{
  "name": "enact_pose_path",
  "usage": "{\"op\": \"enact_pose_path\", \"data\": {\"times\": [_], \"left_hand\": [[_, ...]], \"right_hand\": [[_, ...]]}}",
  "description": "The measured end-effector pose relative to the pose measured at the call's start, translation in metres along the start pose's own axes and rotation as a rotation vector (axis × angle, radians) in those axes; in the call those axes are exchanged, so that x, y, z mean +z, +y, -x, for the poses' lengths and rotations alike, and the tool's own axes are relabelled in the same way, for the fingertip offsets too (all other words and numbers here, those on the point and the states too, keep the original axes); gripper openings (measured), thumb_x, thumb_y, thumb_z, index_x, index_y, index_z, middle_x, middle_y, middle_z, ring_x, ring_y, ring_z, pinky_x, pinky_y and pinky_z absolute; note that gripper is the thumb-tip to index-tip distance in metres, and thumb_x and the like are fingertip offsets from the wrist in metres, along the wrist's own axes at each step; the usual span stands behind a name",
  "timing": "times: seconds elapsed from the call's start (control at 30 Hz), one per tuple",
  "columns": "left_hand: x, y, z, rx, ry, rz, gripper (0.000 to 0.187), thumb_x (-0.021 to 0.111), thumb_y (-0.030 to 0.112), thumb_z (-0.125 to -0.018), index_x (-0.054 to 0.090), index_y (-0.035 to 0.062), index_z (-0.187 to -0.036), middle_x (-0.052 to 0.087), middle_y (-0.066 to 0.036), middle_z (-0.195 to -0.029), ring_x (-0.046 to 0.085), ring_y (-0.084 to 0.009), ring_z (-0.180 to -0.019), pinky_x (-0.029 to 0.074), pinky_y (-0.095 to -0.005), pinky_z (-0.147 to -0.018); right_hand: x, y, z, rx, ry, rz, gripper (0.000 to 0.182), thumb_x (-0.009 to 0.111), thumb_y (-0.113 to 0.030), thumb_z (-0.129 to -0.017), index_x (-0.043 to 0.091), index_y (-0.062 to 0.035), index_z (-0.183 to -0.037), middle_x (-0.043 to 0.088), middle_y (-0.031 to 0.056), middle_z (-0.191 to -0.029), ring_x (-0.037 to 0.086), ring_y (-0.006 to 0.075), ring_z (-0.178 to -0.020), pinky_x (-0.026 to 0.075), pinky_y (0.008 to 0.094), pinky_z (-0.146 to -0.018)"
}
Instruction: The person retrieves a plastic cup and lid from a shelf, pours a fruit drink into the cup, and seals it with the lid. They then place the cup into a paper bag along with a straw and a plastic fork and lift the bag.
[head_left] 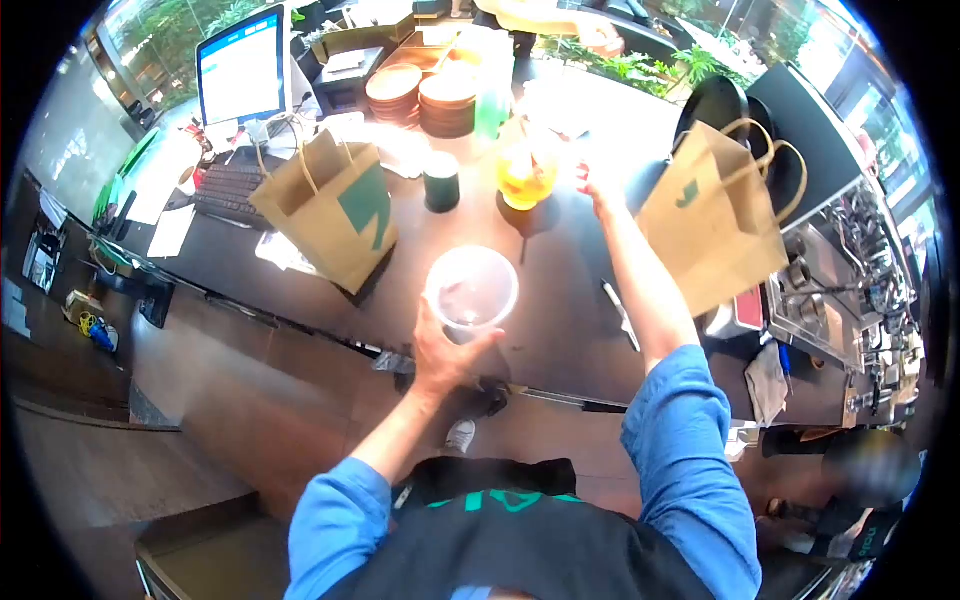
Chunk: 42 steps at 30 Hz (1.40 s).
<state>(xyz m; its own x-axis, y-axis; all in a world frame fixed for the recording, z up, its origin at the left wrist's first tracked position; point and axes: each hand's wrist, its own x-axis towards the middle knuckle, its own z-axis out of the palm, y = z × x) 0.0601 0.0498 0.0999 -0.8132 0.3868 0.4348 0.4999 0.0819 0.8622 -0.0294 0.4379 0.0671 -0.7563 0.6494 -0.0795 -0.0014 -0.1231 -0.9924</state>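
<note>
My left hand [450, 350] is wrapped round a clear plastic cup [473, 288], gripping its side above the counter's near edge. The cup's round mouth faces up toward me. Stretched out across the counter, my right hand [590, 185] is just right of a cup of yellow drink [526, 178]. Strong glare washes out its fingers, so I cannot make out whether they hold anything. Left of the drink stands a dark green canister [441, 183].
Brown paper bags stand on both sides, one at left [330, 215] and one at right [705, 220]. Behind are stacked brown plates [447, 105], a monitor [241, 70] and a keyboard [232, 193]. A pen [621, 312] lies near my right forearm. Another person's arm [560, 20] shows at the far side.
</note>
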Motion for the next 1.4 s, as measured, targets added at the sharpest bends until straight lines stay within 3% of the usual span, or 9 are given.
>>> {"op": "enact_pose_path", "data": {"times": [0.3, 0.53, 0.83, 0.9, 0.97, 1.0, 1.13, 1.27, 1.4], "left_hand": [[-0.010, -0.009, -0.027, 0.009, -0.172, 0.138, 0.091, 0.087, 0.021, -0.059, 0.038, 0.0023, -0.132, 0.055, -0.016, -0.120, 0.057, -0.0306, -0.108, 0.047, -0.0388, -0.091], [-0.008, -0.021, -0.019, -0.010, -0.225, 0.074, 0.098, 0.088, 0.023, -0.058, 0.034, 0.0020, -0.136, 0.057, -0.017, -0.118, 0.059, -0.0303, -0.105, 0.049, -0.0371, -0.088], [-0.010, -0.024, -0.027, -0.013, -0.223, 0.015, 0.098, 0.088, 0.023, -0.059, 0.033, -0.0007, -0.136, 0.058, -0.018, -0.117, 0.061, -0.0300, -0.103, 0.049, -0.0373, -0.088], [-0.011, -0.027, -0.028, -0.015, -0.260, 0.018, 0.100, 0.088, 0.025, -0.059, 0.031, -0.0005, -0.138, 0.058, -0.018, -0.118, 0.060, -0.0296, -0.104, 0.049, -0.0374, -0.089], [-0.012, -0.024, -0.030, -0.010, -0.250, 0.038, 0.100, 0.088, 0.025, -0.059, 0.031, -0.0004, -0.138, 0.057, -0.018, -0.118, 0.060, -0.0295, -0.105, 0.049, -0.0374, -0.089], [-0.012, -0.022, -0.031, -0.004, -0.239, 0.058, 0.100, 0.088, 0.026, -0.060, 0.031, -0.0003, -0.138, 0.057, -0.018, -0.119, 0.060, -0.0294, -0.106, 0.048, -0.0374, -0.090], [-0.012, -0.023, -0.030, 0.003, -0.253, 0.064, 0.100, 0.087, 0.026, -0.060, 0.032, -0.0009, -0.138, 0.057, -0.019, -0.119, 0.059, -0.0304, -0.106, 0.048, -0.0378, -0.090], [-0.014, -0.025, -0.029, 0.043, -0.248, 0.005, 0.099, 0.087, 0.027, -0.060, 0.032, -0.0020, -0.137, 0.057, -0.020, -0.118, 0.059, -0.0318, -0.106, 0.048, -0.0385, -0.090], [-0.015, -0.029, -0.026, 0.029, -0.236, 0.052, 0.095, 0.087, 0.027, -0.060, 0.036, -0.0023, -0.135, 0.057, -0.021, -0.116, 0.060, -0.0325, -0.104, 0.048, -0.0388, -0.089]], "right_hand": [[0.006, 0.024, -0.117, -0.129, -0.360, -0.072, 0.031, 0.061, -0.010, -0.081, 0.059, 0.0005, -0.110, 0.064, 0.0071, -0.094, 0.060, 0.0176, -0.090, 0.050, 0.0291, -0.080], [0.022, -0.025, -0.040, -0.280, -0.401, 0.220, 0.025, 0.060, -0.004, -0.077, 0.063, -0.0021, -0.101, 0.064, 0.0039, -0.092, 0.058, 0.0140, -0.089, 0.046, 0.0269, -0.081], [-0.002, -0.016, 0.050, -0.333, 0.005, 0.319, 0.015, 0.062, -0.008, -0.082, 0.064, -0.0017, -0.095, 0.061, 0.0001, -0.076, 0.052, 0.0075, -0.071, 0.042, 0.0228, -0.063], [-0.012, -0.014, 0.064, -0.285, -0.003, 0.374, 0.021, 0.062, -0.008, -0.082, 0.062, -0.0001, -0.101, 0.064, 0.0030, -0.086, 0.055, 0.0082, -0.078, 0.043, 0.0227, -0.068], [-0.012, -0.030, 0.084, -0.276, -0.073, 0.108, 0.030, 0.062, -0.010, -0.081, 0.059, 0.0006, -0.110, 0.064, 0.0057, -0.102, 0.056, 0.0102, -0.092, 0.043, 0.0224, -0.076], [-0.012, -0.049, 0.089, -0.294, -0.112, 0.193, 0.037, 0.063, -0.020, -0.084, 0.056, -0.0023, -0.116, 0.061, 0.0073, -0.115, 0.056, 0.0140, -0.104, 0.042, 0.0267, -0.085], [-0.005, -0.076, 0.062, 0.042, -0.161, -0.220, 0.037, 0.060, -0.039, -0.089, 0.060, -0.0106, -0.113, 0.064, 0.0059, -0.112, 0.058, 0.0154, -0.104, 0.038, 0.0357, -0.090], [0.001, -0.065, 0.007, -0.032, -0.083, -0.136, 0.033, 0.059, -0.039, -0.089, 0.063, -0.0114, -0.106, 0.066, 0.0053, -0.106, 0.059, 0.0141, -0.101, 0.040, 0.0337, -0.088], [0.044, -0.115, 0.041, -0.247, -0.244, 0.248, 0.031, 0.064, -0.035, -0.086, 0.065, -0.0095, -0.105, 0.066, 0.0048, -0.099, 0.058, 0.0123, -0.095, 0.041, 0.0289, -0.085]]}}
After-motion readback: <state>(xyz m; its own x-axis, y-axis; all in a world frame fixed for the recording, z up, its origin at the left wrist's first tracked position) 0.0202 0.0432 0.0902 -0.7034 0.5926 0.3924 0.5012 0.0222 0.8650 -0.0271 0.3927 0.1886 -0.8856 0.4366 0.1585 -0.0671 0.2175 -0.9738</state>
